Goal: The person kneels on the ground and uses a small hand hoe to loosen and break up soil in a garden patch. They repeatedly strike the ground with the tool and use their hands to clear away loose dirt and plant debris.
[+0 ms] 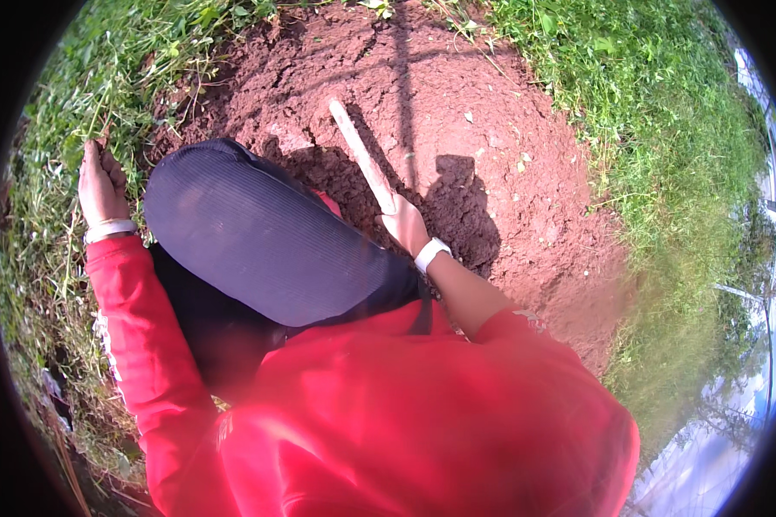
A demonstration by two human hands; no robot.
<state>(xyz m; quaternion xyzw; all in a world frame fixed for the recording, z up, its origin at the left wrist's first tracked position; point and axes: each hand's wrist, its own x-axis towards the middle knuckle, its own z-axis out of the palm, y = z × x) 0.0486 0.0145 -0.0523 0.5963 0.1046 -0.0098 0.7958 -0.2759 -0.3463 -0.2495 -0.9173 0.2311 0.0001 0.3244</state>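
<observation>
My right hand [403, 223] grips the near end of a pale wooden stick [362, 155]. The stick slants up and to the left over reddish-brown soil [511, 129], its far end bearing what looks like dirt. At the left, my left hand [103, 184] is among green weeds [116, 84] beside my bent knee, fingers partly curled. Whether it holds any stems is hidden. Both wrists carry a white band.
My dark-trousered leg [265, 226] lies between the two hands. Grass [672, 148] borders the bare soil on the right. Cracks run through the soil at the top, and shadows cross it. Small leaves lie scattered there.
</observation>
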